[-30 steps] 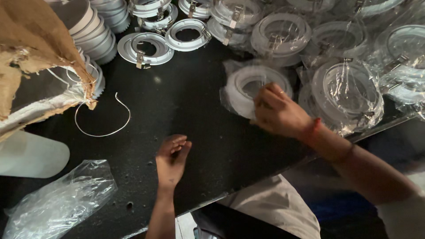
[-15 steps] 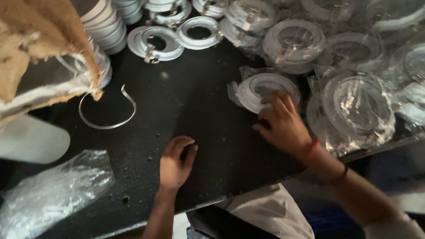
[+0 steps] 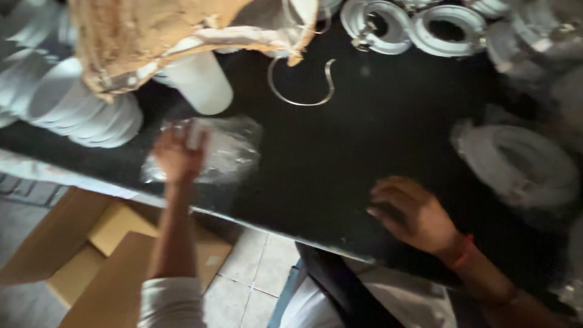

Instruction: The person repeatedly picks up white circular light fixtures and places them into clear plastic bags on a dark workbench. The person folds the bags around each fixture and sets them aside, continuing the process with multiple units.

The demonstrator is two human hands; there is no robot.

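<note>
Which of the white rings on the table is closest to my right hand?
The plastic-wrapped white ring just beyond your right hand, near the table's right side. The two bare rings lie much farther off, at the table's far edge.

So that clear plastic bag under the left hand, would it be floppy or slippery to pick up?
Probably floppy: the clear plastic bag lies flat and crinkled on the black table, so it would likely sag from the left hand. Its glossy film suggests it may slide easily. It looks thin, so likely very light.

Crumpled clear plastic bag (image 3: 228, 152), flat on tabletop.
</note>
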